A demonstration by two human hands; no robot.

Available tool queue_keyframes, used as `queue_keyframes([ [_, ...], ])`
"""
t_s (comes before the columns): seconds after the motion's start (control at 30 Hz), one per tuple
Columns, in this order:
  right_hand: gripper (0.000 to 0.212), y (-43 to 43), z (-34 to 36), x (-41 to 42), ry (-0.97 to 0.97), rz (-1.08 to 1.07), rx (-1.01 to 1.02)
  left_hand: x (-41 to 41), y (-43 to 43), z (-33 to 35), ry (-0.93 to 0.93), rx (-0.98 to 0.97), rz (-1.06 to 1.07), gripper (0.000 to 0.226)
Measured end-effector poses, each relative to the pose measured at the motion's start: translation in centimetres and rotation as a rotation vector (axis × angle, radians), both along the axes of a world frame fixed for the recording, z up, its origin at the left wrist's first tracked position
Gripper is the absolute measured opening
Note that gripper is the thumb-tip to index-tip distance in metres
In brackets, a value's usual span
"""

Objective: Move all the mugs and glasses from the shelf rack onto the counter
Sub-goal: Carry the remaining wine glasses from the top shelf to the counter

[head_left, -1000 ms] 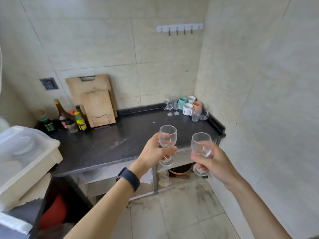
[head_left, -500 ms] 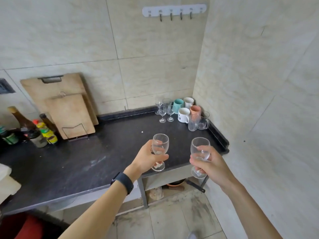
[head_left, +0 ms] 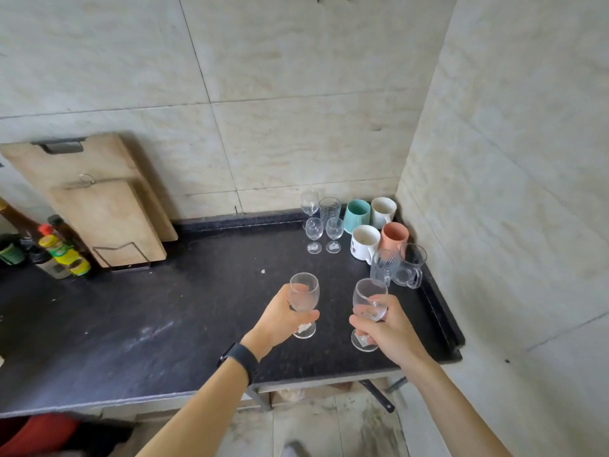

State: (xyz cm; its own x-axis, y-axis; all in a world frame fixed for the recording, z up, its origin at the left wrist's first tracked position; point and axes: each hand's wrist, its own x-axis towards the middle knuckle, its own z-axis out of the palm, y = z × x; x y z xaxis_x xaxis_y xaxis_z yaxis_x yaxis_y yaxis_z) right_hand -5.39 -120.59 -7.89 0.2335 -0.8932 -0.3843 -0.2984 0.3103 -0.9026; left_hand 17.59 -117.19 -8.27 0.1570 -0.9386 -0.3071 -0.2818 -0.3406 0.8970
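Observation:
My left hand grips a clear wine glass by its bowl, upright, above the black counter. A second wine glass stands upright in my right hand, just to the right. Both glasses hover over the counter's right front part. In the back right corner stand several small stemmed glasses, a teal mug, two white mugs, an orange mug and two clear handled glasses. The shelf rack is out of view.
Two wooden cutting boards lean on the tiled back wall at left. Sauce bottles cluster at the far left. A tiled side wall bounds the counter on the right. Something red sits below the counter's front edge.
I have come closer to the counter and now look down on it. Both hands carried their wine glasses forward from in front of the counter edge to above its surface.

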Motion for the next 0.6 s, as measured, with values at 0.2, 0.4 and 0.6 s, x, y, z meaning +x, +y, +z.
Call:
queue_keyframes([
  [0.2,0.051,-7.4,-4.2,2.5,0.109,0.066,0.047,0.9,-6.4,-4.0,-0.048,0.070,0.018,0.036],
  [0.4,0.062,-12.9,-7.9,5.4,0.208,0.040,0.104,2.6,-12.0,-8.6,-0.043,0.213,0.070,0.049],
  [0.6,0.066,-17.7,-11.6,7.3,0.269,-0.063,0.157,3.6,-16.3,-11.2,0.005,0.253,0.182,0.054],
])
